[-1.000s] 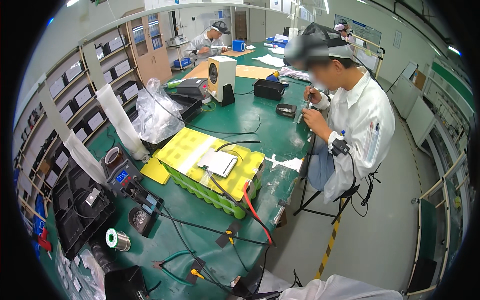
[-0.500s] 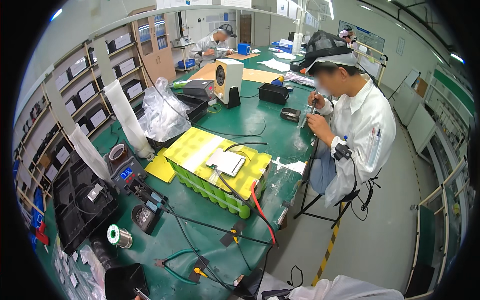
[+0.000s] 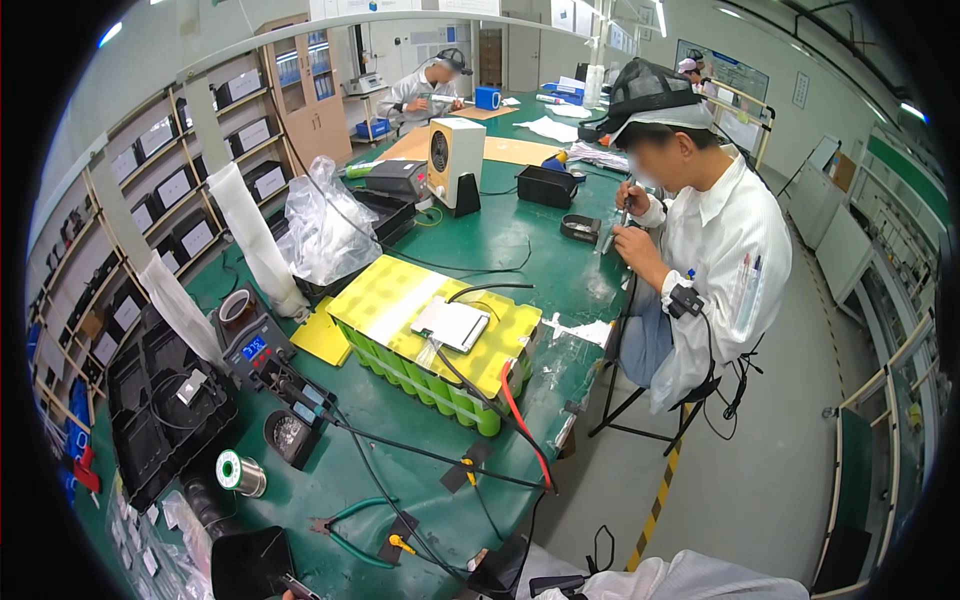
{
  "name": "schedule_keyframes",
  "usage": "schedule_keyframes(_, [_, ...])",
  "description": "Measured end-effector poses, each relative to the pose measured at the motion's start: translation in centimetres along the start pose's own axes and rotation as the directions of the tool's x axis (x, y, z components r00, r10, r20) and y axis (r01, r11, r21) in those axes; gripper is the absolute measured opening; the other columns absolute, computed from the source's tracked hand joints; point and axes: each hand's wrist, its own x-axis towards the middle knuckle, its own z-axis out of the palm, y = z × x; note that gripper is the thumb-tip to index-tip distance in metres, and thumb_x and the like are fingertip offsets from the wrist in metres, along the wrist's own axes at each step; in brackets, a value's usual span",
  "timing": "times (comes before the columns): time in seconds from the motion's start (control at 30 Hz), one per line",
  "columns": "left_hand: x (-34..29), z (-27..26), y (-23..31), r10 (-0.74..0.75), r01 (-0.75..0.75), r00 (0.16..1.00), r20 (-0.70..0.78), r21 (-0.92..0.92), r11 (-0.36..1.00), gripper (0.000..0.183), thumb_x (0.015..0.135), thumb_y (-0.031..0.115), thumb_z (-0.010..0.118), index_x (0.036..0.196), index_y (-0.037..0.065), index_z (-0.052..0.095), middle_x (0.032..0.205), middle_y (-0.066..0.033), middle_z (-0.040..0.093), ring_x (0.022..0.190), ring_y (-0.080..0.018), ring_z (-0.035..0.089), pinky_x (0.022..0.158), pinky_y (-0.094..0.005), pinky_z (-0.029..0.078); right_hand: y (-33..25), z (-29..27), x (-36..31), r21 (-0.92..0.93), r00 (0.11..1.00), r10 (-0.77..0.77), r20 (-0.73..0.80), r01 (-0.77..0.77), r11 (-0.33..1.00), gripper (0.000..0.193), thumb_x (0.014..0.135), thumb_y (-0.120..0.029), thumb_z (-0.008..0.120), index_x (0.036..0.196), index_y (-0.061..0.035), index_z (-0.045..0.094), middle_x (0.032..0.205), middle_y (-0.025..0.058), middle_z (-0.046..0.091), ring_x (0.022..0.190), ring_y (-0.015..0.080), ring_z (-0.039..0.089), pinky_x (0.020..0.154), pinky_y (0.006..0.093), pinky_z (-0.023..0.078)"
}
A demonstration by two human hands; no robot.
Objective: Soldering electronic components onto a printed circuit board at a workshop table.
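At the lower edge, a sliver of my left hand [image 3: 289, 596] shows beside a slim silvery object [image 3: 301, 587] that moves with it. Most of the fingers are cut off, and the object's kind cannot be made out. A black scoop-shaped tray [image 3: 250, 562] lies right behind it. White cloth [image 3: 690, 578] of my clothing crosses the lower right; my right hand is out of sight. Green-handled pliers [image 3: 350, 535] and a solder spool [image 3: 240, 473] lie ahead. Farther off sits a battery pack [image 3: 400, 330] of green cells, yellow-topped, with a white circuit board [image 3: 450, 325] and red and black cables.
A soldering station [image 3: 255, 345] with its iron stand [image 3: 290, 435] is left of the pack. An open black case [image 3: 170, 410] lies farther left. Cables cross the green table [image 3: 390, 470]. A co-worker [image 3: 700, 240] sits at the right side; another person [image 3: 425, 90] works at the far end.
The silvery object and the bit of my left hand have shifted slightly right along the lower edge. The battery pack and bench tools stay where they were.
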Motion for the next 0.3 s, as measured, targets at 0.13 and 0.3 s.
schedule_keyframes(0.13, [-0.02,-0.05,-0.07,-0.008,0.008,1.0,0.001,-0.007,1.0,0.049,0.078,-0.014,0.076,0.124,-0.005,0.061,0.131,-0.0157,0.062,0.115,-0.0233,0.062,0.102,-0.0353,0.05,-0.57,-0.13,-0.02,-0.056,1.0,-0.009,0.005,0.009,0.998,0.03,0.101,-0.017,0.062,0.127,-0.0025,0.056,0.098,0.0026,0.064,0.086,0.0096,0.06,0.077,0.0275,0.05])
schedule_keyframes(0.3, [-0.18,-0.04,-0.49,0.001,-0.001,1.0,0.011,-0.003,1.0,0.05,0.078,-0.014,0.077,0.125,-0.003,0.061,0.131,-0.0146,0.062,0.115,-0.0232,0.062,0.101,-0.0345,0.05,-0.71,-0.01,-0.25,-0.052,1.0,0.003,-0.003,-0.003,0.999,0.03,0.101,-0.017,0.062,0.127,-0.003,0.056,0.1,0.0032,0.065,0.092,0.0103,0.059,0.081,0.0281,0.05])
